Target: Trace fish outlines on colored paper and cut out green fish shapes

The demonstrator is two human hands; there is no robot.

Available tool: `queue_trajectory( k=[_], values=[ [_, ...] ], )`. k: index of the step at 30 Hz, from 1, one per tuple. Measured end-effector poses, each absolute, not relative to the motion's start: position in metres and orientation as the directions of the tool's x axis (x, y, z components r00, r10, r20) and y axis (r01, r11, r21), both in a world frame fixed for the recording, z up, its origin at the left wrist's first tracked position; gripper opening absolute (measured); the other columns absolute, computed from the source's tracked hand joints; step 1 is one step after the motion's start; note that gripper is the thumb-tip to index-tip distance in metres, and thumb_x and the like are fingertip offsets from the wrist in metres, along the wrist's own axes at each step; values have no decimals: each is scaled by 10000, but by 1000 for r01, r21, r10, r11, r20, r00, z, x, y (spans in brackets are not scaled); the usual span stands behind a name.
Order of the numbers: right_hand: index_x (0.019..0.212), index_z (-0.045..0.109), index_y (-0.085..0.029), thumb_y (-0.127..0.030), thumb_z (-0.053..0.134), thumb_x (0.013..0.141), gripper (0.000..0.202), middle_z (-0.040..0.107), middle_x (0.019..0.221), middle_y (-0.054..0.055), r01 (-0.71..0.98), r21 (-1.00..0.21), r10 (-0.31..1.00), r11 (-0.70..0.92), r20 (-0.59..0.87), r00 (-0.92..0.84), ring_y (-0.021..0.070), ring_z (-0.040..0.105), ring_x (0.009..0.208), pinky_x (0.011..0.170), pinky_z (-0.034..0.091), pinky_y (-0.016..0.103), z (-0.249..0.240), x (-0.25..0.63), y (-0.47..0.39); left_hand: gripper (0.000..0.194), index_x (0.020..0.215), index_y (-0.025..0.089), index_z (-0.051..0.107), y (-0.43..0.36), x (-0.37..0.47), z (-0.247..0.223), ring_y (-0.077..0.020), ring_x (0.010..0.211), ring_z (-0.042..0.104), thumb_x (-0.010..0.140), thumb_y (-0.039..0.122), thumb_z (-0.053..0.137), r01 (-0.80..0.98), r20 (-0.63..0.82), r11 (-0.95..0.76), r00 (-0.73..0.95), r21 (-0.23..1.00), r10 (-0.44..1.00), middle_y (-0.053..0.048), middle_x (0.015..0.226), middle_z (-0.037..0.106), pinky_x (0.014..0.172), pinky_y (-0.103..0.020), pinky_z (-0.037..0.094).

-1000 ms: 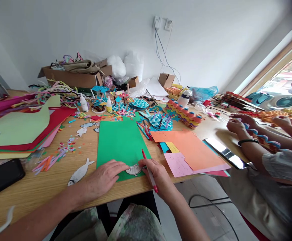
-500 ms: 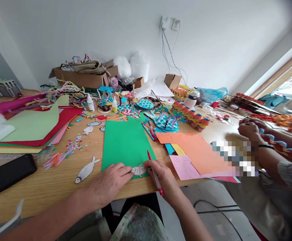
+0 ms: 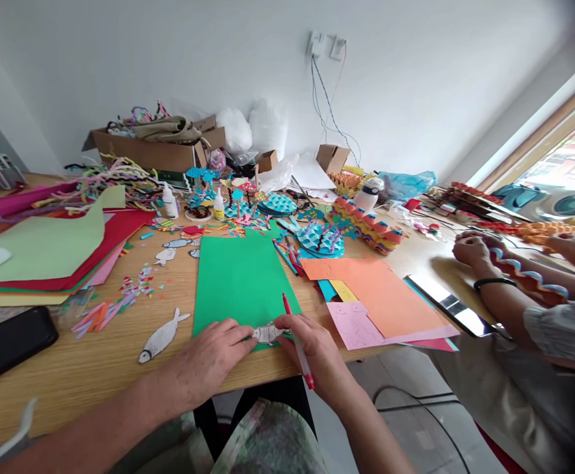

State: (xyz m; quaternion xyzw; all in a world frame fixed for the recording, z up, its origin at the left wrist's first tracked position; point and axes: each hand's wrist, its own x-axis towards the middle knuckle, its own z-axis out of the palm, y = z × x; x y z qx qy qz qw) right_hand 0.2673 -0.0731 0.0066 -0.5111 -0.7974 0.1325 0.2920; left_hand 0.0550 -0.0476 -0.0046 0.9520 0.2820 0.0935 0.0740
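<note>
A small white paper fish (image 3: 268, 334) with drawn dark lines is held over the near edge of a green sheet of paper (image 3: 241, 280). My left hand (image 3: 221, 359) has its fingers and thumb closed on the fish's left end. At the right end, the fingertips of my right hand (image 3: 312, 345) touch the fish and hide part of it. That same hand grips a slim red felt-tip pen (image 3: 301, 359), its red end pointing up past the fingers. Left of the green sheet, a larger paper fish (image 3: 163, 337) lies flat on the wooden table.
Coloured paper (image 3: 60, 250) is stacked at left, behind a black phone (image 3: 14, 345). Paper strips (image 3: 102, 318), glue bottles (image 3: 170, 203) and blue crafts (image 3: 320, 238) lie beyond. An orange sheet (image 3: 391, 296) sits at right, near another person's hands (image 3: 479, 253).
The view has turned slightly to the right, so most things sit a little further left in the picture. Both hands keep their hold on the fish and pen.
</note>
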Motion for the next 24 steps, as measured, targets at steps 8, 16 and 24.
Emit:
queue_trajectory(
  k=[8,16,24],
  values=[
    [937,571,-205,-124,524,825,145,634,840,39,746,-466,874,476,342,-344,167,569,790,676,434,249,-5,258,-75,400,1123,204,561,-35,48,20,-165,1027,511,836,59,325,445,135,-766,819,463,558,-37,1142,588,909,-307,409],
    [930,576,-215,-114,529,813,162,635,858,40,751,-456,871,477,359,-335,164,577,800,689,447,248,-9,260,-74,300,894,169,658,-6,37,68,-151,772,581,799,226,379,517,54,-429,591,741,805,-35,906,650,707,-250,462],
    [920,576,-221,-104,546,795,174,636,848,35,757,-453,873,471,361,-327,165,582,796,685,456,248,-9,259,-73,218,861,125,627,11,53,50,-111,667,551,755,230,467,274,-148,-34,617,961,773,-41,811,640,649,-249,448]
  ],
)
